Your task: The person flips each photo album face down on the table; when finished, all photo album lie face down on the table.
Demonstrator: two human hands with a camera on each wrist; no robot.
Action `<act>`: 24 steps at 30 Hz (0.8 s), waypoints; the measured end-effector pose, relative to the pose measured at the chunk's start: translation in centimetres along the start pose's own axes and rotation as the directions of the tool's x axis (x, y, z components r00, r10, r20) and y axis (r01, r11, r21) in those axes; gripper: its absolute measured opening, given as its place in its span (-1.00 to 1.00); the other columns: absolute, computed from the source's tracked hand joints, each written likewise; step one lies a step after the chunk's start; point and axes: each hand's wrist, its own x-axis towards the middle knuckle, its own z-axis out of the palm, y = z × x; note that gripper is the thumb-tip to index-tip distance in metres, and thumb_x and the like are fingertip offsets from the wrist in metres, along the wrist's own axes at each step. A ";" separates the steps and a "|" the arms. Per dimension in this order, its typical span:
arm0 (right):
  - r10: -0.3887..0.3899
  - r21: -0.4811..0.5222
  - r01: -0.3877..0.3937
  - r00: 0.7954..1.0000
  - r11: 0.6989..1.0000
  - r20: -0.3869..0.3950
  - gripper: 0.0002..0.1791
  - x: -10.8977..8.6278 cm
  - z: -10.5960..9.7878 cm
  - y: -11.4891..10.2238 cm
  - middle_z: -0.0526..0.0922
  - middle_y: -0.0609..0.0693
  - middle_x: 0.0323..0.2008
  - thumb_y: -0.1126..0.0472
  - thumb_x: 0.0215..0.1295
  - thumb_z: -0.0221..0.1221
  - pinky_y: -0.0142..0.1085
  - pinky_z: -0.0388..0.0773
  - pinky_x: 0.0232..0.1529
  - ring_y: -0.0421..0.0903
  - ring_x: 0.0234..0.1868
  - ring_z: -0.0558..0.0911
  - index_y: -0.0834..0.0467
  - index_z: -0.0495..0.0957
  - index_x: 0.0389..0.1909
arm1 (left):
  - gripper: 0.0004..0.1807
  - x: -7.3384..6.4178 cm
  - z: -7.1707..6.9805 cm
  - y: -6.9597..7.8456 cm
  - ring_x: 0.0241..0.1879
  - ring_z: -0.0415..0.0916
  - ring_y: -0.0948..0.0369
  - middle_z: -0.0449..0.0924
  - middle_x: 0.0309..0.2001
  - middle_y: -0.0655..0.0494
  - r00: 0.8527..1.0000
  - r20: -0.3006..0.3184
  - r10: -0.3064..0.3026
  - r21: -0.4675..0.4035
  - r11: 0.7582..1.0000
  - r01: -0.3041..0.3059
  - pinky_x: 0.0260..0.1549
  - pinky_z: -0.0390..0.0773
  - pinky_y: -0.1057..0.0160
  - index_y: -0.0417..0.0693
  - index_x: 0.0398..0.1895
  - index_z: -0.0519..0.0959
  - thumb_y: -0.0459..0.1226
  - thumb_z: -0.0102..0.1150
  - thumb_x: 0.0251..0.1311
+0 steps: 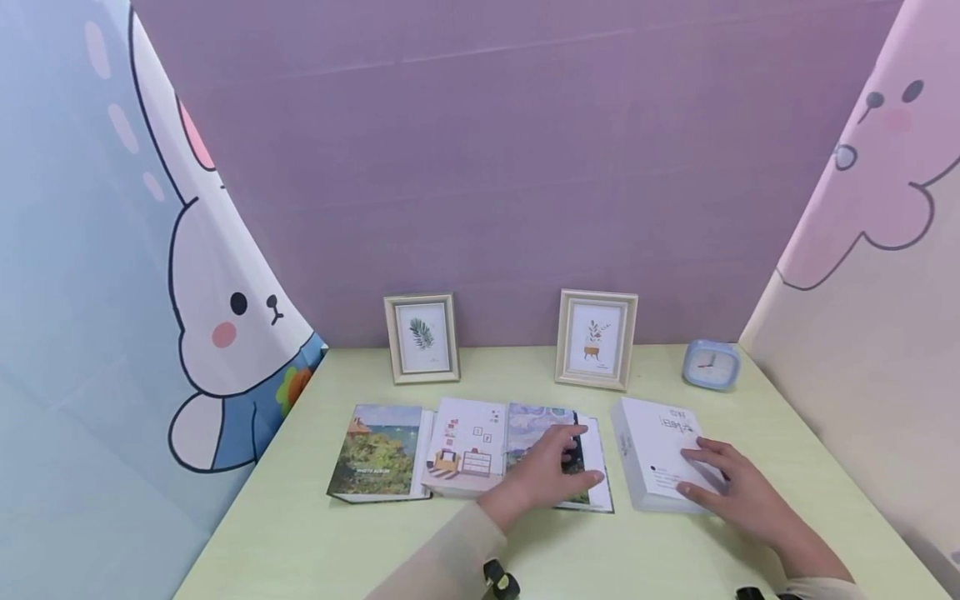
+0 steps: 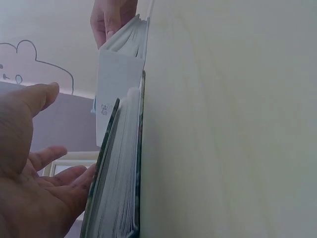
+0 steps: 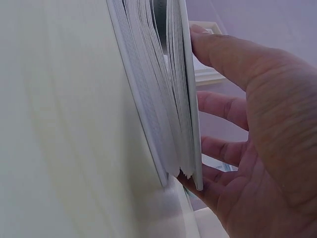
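Observation:
My left hand (image 1: pixel 543 471) is over the painted-cover photo album (image 1: pixel 528 421), its fingers loosely spread and the thumb apart. In the left wrist view, the fingers of that hand (image 2: pixel 37 183) lie right at the upper cover of a thick album (image 2: pixel 116 183). My right hand (image 1: pixel 738 492) rests on the right side of a white photo album (image 1: pixel 652 442) with dark lettering. The right wrist view shows the thumb (image 3: pixel 218 49) against the upper cover and the other fingers spread along it, one reaching the far edge. Loose page edges (image 3: pixel 158 99) show between the covers.
Left of my hands lie a landscape-cover album (image 1: pixel 378 450) and an album with a furniture drawing (image 1: pixel 468 442). Behind stand a leaf picture frame (image 1: pixel 422 337), a plant picture frame (image 1: pixel 596 337) and a blue clock (image 1: pixel 711 364). A purple backdrop (image 1: pixel 495 167) rises behind the table (image 1: pixel 300 542).

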 end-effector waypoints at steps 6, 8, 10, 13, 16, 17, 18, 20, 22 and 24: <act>-0.017 -0.005 0.017 1.000 1.000 -0.003 -0.40 0.1 0.1 -0.3 0.44 0.41 0.32 0.10 0.11 0.57 0.49 0.33 0.16 0.55 0.29 0.39 0.22 0.68 0.15 | -0.16 0.8 1.2 0.4 0.30 0.49 0.20 0.37 0.43 0.15 0.999 0.028 0.024 -0.043 0.999 -0.022 0.25 0.54 0.18 0.19 0.57 0.31 0.17 0.36 0.30; -0.027 -0.008 0.027 1.000 1.000 -0.005 -0.40 0.1 0.2 -0.3 0.46 0.40 0.31 0.10 0.09 0.58 0.48 0.34 0.15 0.54 0.28 0.41 0.22 0.68 0.15 | -0.17 1.1 1.6 0.6 0.27 0.52 0.18 0.40 0.42 0.11 0.999 0.036 0.019 -0.068 0.998 -0.017 0.21 0.57 0.20 0.16 0.56 0.32 0.13 0.39 0.29; -0.036 -0.013 0.036 0.999 0.999 -0.004 -0.40 0.2 0.3 -0.5 0.47 0.39 0.30 0.09 0.09 0.59 0.46 0.36 0.14 0.52 0.27 0.43 0.22 0.69 0.14 | -0.17 1.2 2.1 0.8 0.23 0.55 0.19 0.42 0.39 0.08 0.999 0.039 0.010 -0.085 0.996 -0.006 0.16 0.61 0.23 0.13 0.55 0.34 0.11 0.41 0.28; -0.036 -0.017 0.036 0.999 0.999 0.000 -0.40 0.2 0.4 -0.6 0.48 0.39 0.30 0.08 0.09 0.59 0.45 0.37 0.14 0.50 0.28 0.43 0.21 0.69 0.14 | -0.18 1.4 2.6 1.2 0.16 0.58 0.23 0.45 0.38 0.04 0.999 0.043 -0.008 -0.102 0.995 0.012 0.09 0.64 0.27 0.11 0.53 0.37 0.07 0.45 0.25; -0.030 -0.018 0.030 1.000 0.999 0.004 -0.40 0.2 0.4 -0.8 0.47 0.39 0.31 0.07 0.10 0.58 0.45 0.37 0.15 0.50 0.28 0.43 0.21 0.69 0.14 | -0.18 1.5 2.9 1.6 0.11 0.60 0.27 0.47 0.37 0.03 0.998 0.048 -0.026 -0.124 0.992 0.032 0.05 0.64 0.31 0.13 0.51 0.38 0.03 0.49 0.22; -0.029 -0.017 0.029 1.000 0.999 0.005 -0.40 0.2 0.4 -0.8 0.47 0.40 0.31 0.07 0.10 0.58 0.45 0.36 0.16 0.51 0.28 0.42 0.22 0.69 0.14 | -0.18 1.6 2.9 1.8 0.10 0.60 0.28 0.48 0.37 0.03 0.998 0.052 -0.032 -0.133 0.990 0.039 0.04 0.65 0.31 0.13 0.51 0.39 0.01 0.50 0.22; -0.024 -0.018 0.024 1.000 1.000 0.007 -0.40 0.2 0.4 -0.8 0.47 0.39 0.31 0.06 0.11 0.58 0.45 0.36 0.16 0.50 0.29 0.42 0.21 0.69 0.15 | -0.19 1.6 3.0 1.9 0.09 0.61 0.27 0.49 0.35 0.03 0.998 0.054 -0.036 -0.141 0.989 0.043 0.03 0.65 0.32 0.12 0.51 0.39 -0.02 0.51 0.21; -0.019 -0.019 0.019 1.000 1.000 0.009 -0.40 0.1 0.4 -0.8 0.46 0.39 0.32 0.05 0.12 0.57 0.44 0.36 0.16 0.50 0.30 0.41 0.21 0.69 0.16 | -0.19 1.7 3.2 2.1 0.05 0.62 0.27 0.53 0.29 0.02 0.997 0.058 -0.049 -0.165 0.985 0.058 0.01 0.66 0.33 0.10 0.51 0.39 -0.05 0.52 0.20; -0.017 -0.023 0.017 1.000 1.000 0.011 -0.39 0.2 0.4 -0.8 0.47 0.38 0.32 0.03 0.13 0.57 0.42 0.37 0.16 0.49 0.30 0.42 0.20 0.69 0.16 | -0.18 1.7 3.5 2.3 0.00 0.63 0.29 0.59 0.21 0.02 0.996 0.063 -0.063 -0.193 0.978 0.074 -0.03 0.66 0.35 0.07 0.50 0.39 -0.07 0.52 0.20; -0.022 -0.026 0.023 1.000 0.999 0.008 -0.39 0.2 0.5 -0.8 0.48 0.37 0.31 0.03 0.12 0.58 0.40 0.39 0.15 0.47 0.29 0.44 0.20 0.69 0.15 | -0.18 1.8 3.7 2.5 -0.04 0.63 0.32 0.62 0.17 0.03 0.994 0.070 -0.079 -0.235 0.967 0.093 -0.08 0.67 0.36 0.01 0.51 0.38 -0.10 0.52 0.20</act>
